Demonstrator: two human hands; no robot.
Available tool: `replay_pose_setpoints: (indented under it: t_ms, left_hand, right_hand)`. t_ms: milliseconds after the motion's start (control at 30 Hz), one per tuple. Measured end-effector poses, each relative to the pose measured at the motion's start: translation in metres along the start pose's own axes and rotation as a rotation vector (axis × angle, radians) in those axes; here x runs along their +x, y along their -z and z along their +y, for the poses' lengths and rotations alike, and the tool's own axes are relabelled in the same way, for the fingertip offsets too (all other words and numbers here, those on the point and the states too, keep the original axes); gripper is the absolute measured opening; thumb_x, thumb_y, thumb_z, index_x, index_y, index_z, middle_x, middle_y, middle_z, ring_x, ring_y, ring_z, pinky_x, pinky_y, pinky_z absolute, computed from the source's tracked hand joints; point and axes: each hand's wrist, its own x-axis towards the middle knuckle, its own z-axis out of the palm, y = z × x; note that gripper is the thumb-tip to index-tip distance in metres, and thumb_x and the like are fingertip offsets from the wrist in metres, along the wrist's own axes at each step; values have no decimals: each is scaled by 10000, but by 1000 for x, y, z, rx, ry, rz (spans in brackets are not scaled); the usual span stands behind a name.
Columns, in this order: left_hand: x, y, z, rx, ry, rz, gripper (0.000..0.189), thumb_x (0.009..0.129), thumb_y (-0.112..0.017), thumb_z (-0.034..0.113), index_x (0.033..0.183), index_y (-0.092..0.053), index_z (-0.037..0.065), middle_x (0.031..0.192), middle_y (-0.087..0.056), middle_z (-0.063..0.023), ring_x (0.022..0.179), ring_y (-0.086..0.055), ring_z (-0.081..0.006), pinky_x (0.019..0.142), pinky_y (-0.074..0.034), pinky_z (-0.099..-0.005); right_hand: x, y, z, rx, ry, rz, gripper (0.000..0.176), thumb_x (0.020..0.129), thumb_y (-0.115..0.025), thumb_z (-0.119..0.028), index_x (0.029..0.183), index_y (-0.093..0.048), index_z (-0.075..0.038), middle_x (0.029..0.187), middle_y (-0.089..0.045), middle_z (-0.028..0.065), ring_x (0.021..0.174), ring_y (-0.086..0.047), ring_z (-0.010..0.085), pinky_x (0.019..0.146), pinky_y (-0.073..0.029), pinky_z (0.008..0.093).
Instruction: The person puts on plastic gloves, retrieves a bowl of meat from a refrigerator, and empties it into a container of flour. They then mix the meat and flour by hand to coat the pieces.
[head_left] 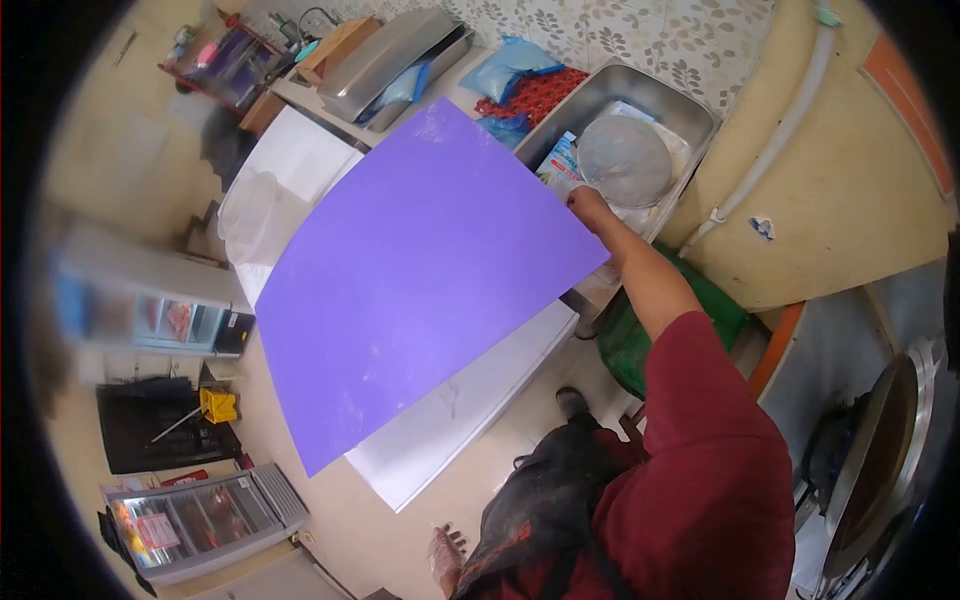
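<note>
My right hand (588, 208) reaches to the near edge of a steel tray (695, 105). Its fingers are closed, and I cannot make out what is in them; a pale, see-through bit shows beside the fingertips. Just beyond it, a round sieve (626, 158) rests in the tray with a blue-and-white packet (558, 160). A large purple mat (420, 280) with white powder smudges lies over the white table (430, 455). Down by my side, my left hand (446, 552) hangs with fingers apart, holding nothing, whitish powder on it.
Blue bags (508, 68) and red netting (535, 100) lie beside the tray. Behind the mat stands a steel container (385, 70). A white bin (262, 220) is at the left. A green tub (640, 345) sits under my right arm, and a large pan (880, 460) is at the far right.
</note>
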Motion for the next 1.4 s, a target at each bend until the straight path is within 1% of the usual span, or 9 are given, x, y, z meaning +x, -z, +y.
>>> replay_pose_setpoints:
  t_ms: [167, 367, 700, 800, 900, 1067, 1100, 1333, 1400]
  left_hand:
    - [-33, -34, 46, 198, -9, -94, 635, 1068, -289, 514, 1330, -536, -9, 1101, -655, -192, 896, -646, -278, 748, -516, -371]
    - [17, -25, 42, 132, -106, -72, 596, 1072, -315, 494, 1278, -582, 4, 1064, -672, -152, 868, -650, -231, 728, -513, -351]
    - [-51, -74, 137, 60, -487, -130, 563, 1058, -399, 479, 1225, -617, -13, 1031, -703, -149, 847, -674, -219, 739, -508, -335]
    - [-67, -90, 166, -6, -557, -230, 599, 1050, -414, 496, 1220, -611, -43, 1020, -712, -172, 851, -691, -244, 754, -521, -352]
    - [-110, -131, 208, 78, -603, -331, 622, 1041, -430, 510, 1228, -602, -57, 1015, -713, -181, 866, -697, -261, 786, -533, -372]
    - [-175, -207, 258, 179, -640, -734, 540, 1031, -505, 457, 1204, -600, -45, 1076, -695, -159, 959, -683, -243, 833, -541, -369]
    - [-174, -217, 262, 191, -563, -744, 516, 1022, -530, 442, 1200, -599, -38, 1082, -689, -147, 965, -678, -236, 834, -540, -368]
    - [-116, -225, 228, -7, -126, -508, 318, 945, -696, 253, 1143, -598, 23, 1033, -662, -77, 873, -643, -199, 713, -545, -363]
    - [-103, -209, 215, -118, -30, -410, 254, 942, -698, 195, 1112, -599, 35, 1003, -656, -80, 847, -637, -197, 680, -543, -358]
  right_hand:
    - [-20, 49, -19, 111, -47, 77, 209, 847, -733, -203, 751, -729, -17, 657, -683, 91, 648, -664, 164, 613, -516, 315]
    - [17, 83, 11, 225, 77, 218, 139, 872, -706, -157, 881, -725, -20, 740, -703, 53, 664, -645, 129, 620, -503, 291]
    - [-2, 182, -64, 252, 64, 931, 451, 1007, -511, -393, 1057, -633, 37, 1024, -683, 274, 969, -656, 429, 852, -498, 480]
    - [-66, 220, -100, 410, 37, 955, 457, 1005, -523, -432, 977, -634, 11, 916, -692, 213, 842, -671, 332, 775, -509, 440]
    - [-159, 186, -113, 546, 82, 488, 230, 1015, -562, -309, 918, -586, -102, 714, -527, -51, 583, -475, 56, 494, -386, 249]
    - [-309, 75, -113, 850, 5, -654, 203, 956, -650, -125, 1149, -652, -61, 935, -709, 21, 742, -651, 89, 631, -535, 257]
    - [-324, 36, -111, 792, 220, -635, 234, 928, -674, -113, 1149, -659, -40, 967, -721, 56, 776, -667, 122, 673, -539, 278]
    - [-362, -51, -153, 491, 296, -671, 158, 801, -740, -123, 895, -672, -17, 766, -696, 94, 710, -658, 168, 641, -504, 325]
    - [-368, -60, -159, 444, 354, -671, 137, 841, -683, -142, 894, -667, -17, 774, -690, 160, 722, -674, 281, 667, -512, 382]
